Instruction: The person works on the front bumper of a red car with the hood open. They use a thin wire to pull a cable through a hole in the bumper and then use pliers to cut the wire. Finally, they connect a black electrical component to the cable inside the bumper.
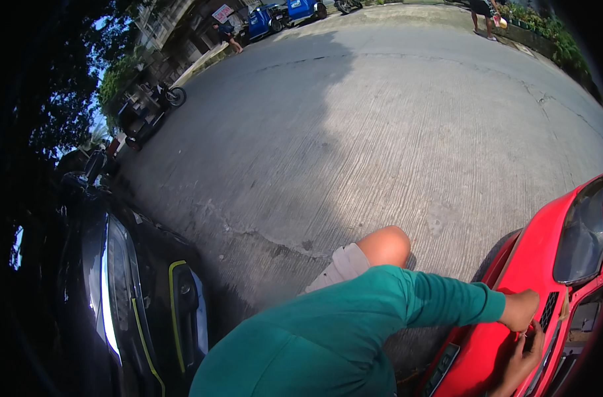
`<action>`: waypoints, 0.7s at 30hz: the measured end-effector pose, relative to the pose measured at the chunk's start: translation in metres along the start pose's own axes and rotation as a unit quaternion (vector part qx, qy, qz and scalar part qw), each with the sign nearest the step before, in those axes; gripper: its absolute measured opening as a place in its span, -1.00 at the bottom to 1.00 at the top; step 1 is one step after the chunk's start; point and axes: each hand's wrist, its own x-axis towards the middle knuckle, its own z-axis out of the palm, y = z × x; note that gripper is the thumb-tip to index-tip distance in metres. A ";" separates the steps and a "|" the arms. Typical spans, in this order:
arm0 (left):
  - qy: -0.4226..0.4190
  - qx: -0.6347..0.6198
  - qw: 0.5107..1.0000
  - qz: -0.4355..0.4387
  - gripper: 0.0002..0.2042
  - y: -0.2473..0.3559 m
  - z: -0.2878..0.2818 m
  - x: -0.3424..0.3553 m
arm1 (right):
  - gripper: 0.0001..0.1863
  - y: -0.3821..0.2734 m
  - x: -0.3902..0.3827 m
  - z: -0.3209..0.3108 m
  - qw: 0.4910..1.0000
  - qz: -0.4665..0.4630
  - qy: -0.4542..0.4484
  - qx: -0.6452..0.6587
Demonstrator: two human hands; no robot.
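My left hand point(521, 309), at the end of a green sleeve, is bent down over the red body panel point(481, 351) of a vehicle at the lower right. Its fingers are curled and mostly hidden. Just below it, my right hand point(523, 360) reaches up with thumb and fingers curved together. The two hands meet at a tiny pale spot, too small to name. Beside them a black mesh grille point(548, 311) is set in the red panel. A dark glossy window or lamp cover point(581, 231) lies farther up the panel.
A black motorcycle point(126, 284) with yellow-green trim stands at the left. My bent knee point(386, 245) rests above the grooved concrete point(420, 139). Farther off are a parked tricycle point(146, 112), blue vehicles point(268, 20), a person point(229, 36) at upper left and another person point(484, 16) at upper right.
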 end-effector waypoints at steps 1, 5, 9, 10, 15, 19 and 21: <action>-0.012 0.071 0.997 0.008 -0.84 0.001 0.001 0.001 | -0.64 0.000 0.000 0.000 1.000 0.008 -0.002 0.003; -0.006 0.038 0.999 -0.026 -0.80 0.005 0.000 0.002 | -0.61 0.001 0.000 0.002 0.999 0.043 -0.008 0.027; 0.028 0.090 0.995 0.031 -0.81 0.012 -0.005 -0.007 | -0.62 0.003 -0.001 0.004 0.996 0.084 0.002 0.016; 0.032 0.124 0.990 0.056 -0.82 0.014 -0.006 -0.010 | -0.62 0.003 -0.001 0.004 0.996 0.094 0.006 -0.002; 0.001 0.107 0.993 0.051 -0.88 0.021 -0.012 -0.010 | -0.62 0.010 0.000 0.005 0.996 0.061 0.012 -0.065; 0.010 0.061 0.997 0.055 -0.89 0.013 -0.009 -0.010 | -0.63 0.011 -0.002 0.004 0.997 0.043 0.003 -0.070; 0.007 -0.016 0.999 0.027 -0.89 0.008 -0.007 -0.012 | -0.65 0.012 -0.004 0.002 0.998 0.016 0.005 -0.054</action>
